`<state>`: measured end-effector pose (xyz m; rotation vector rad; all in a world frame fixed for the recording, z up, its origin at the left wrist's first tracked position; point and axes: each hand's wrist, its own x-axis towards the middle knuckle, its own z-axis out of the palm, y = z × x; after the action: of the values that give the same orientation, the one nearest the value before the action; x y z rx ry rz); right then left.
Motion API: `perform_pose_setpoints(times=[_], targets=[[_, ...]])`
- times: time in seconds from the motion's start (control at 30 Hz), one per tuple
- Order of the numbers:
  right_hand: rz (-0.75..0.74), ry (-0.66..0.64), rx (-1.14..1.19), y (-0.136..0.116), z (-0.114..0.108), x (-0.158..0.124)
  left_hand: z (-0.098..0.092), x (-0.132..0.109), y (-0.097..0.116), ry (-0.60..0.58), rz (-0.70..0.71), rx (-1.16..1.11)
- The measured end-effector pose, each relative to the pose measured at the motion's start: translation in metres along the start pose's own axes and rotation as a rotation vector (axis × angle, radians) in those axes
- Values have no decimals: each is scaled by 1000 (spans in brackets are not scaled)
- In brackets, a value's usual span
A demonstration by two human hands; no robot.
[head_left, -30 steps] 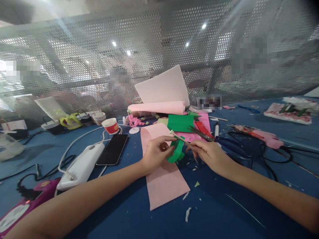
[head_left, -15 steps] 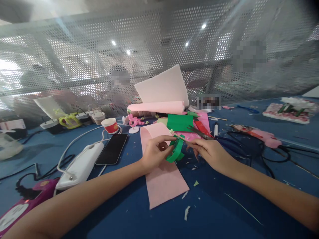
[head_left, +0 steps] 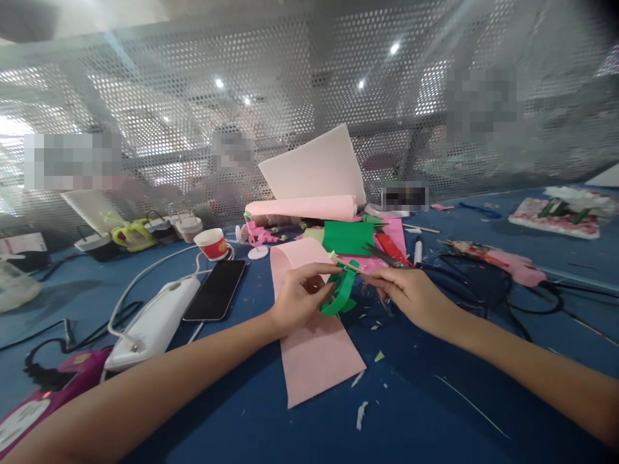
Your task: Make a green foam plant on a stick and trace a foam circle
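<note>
The left hand [head_left: 300, 298] pinches a curled green strip [head_left: 344, 301] between its fingers, above a pink sheet [head_left: 319, 370] that lies on the blue bench [head_left: 411, 412] with its far end curling over. The right hand [head_left: 414, 296] has its fingers closed on a thin stick [head_left: 355, 267], whose pale, star-like tip points left, just beyond the strip. The stick crosses near the strip's upper end; whether the two touch is too small to tell.

Behind the hands lie a flat green sheet [head_left: 348, 237] and open scissors [head_left: 387, 256], with a pink roll [head_left: 300, 207] farther back. On the left, a black phone [head_left: 215, 290] rests between a red-and-white cup [head_left: 211, 245] and a white power strip [head_left: 155, 322]. Paper scraps [head_left: 362, 415] dot the bench nearer the person.
</note>
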<state>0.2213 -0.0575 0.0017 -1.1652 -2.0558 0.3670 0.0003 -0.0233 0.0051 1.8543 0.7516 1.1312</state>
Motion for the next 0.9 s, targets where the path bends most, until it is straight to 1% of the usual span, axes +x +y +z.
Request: perform_pose_setpoints(times=[0.23, 0.6, 0.77, 0.9], targets=[[-8, 0, 8, 2, 1, 0, -2, 1, -4, -17, 21, 4], [-19, 14, 17, 3, 0, -1, -2, 0, -4, -11, 25, 23], [-35, 86, -20, 1, -2, 0, 0, 1, -5, -4, 8, -56], [-55, 198, -61, -4, -5, 0, -1, 3, -2, 26, 64, -106]])
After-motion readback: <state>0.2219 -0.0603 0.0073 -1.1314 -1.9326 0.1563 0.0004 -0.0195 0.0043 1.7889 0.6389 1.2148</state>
